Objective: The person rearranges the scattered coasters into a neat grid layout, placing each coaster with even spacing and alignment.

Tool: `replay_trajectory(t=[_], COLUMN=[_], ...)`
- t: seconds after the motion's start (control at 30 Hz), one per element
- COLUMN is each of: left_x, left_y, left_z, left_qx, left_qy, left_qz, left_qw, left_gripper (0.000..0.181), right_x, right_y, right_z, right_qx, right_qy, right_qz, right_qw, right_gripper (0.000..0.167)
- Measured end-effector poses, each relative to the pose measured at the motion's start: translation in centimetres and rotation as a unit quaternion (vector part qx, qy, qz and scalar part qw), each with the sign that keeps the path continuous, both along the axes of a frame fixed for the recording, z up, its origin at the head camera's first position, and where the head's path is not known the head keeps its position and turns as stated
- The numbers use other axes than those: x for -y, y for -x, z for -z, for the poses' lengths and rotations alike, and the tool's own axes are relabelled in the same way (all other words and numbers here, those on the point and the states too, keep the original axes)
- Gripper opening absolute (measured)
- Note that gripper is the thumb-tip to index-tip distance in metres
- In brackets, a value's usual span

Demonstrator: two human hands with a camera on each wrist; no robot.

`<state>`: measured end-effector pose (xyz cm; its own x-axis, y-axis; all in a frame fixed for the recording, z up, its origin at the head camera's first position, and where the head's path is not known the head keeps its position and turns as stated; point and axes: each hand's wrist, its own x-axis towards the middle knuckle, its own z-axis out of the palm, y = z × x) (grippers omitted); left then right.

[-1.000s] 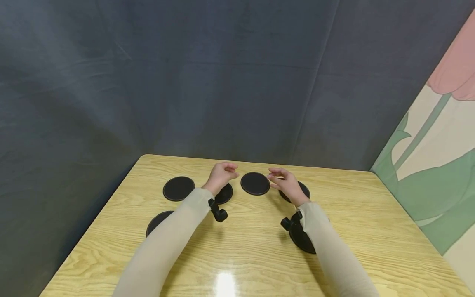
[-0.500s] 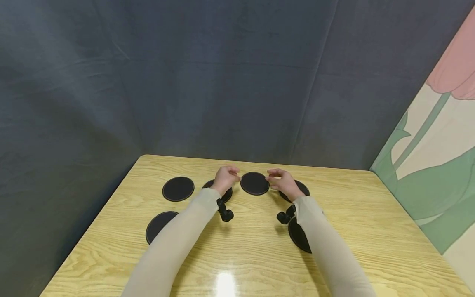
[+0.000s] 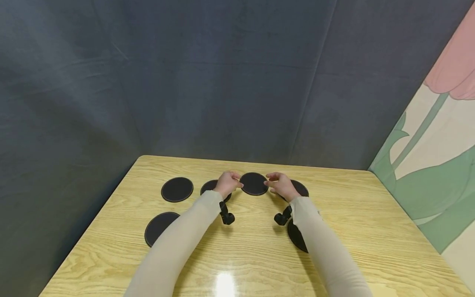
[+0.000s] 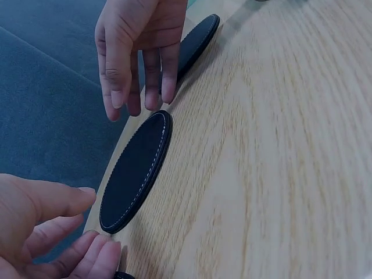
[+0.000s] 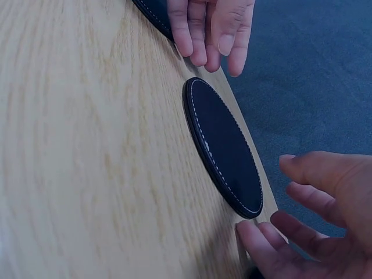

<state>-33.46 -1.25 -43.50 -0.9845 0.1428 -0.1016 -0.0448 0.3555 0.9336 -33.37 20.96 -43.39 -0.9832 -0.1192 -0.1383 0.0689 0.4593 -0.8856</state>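
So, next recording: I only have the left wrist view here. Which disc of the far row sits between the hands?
Observer: The head view shows a far row of four; the third disc from the left lies between the left hand and the right hand.
Reviewer: Any nearer the person, on the left?
Observer: Yes, a near left disc, partly hidden by the left sleeve.
Reviewer: And on the right?
Observer: A near right disc, partly hidden by the right sleeve.
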Motion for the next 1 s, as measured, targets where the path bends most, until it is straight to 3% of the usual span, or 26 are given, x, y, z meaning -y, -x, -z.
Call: replay_trajectory(t=[0.43, 0.83, 1.0], left_x=[-0.7, -1.1, -1.1], left_y=[-0.1, -0.1, 0.0], left_z=[0.2, 0.3, 0.3], left_qx=[0.033, 0.024, 0.03], left_qy=[-0.012, 0.028, 0.021], left_qz=[-0.001, 0.001, -0.006], left_qw=[0.9994, 0.9993, 0.9993], left_gripper=[0.045, 0.046, 0.045], right_x=[0.4, 0.9, 1.2], right_y=[0.1, 0.7, 0.9], right_z=[0.4, 0.9, 1.0], right_qx=[0.014, 0.015, 0.02], right_qy=[-0.014, -0.015, -0.01], right_qz=[0.0, 0.002, 0.003], right_qw=[0.9998, 0.9998, 0.9998], right_gripper=[0.046, 0.044, 0.044])
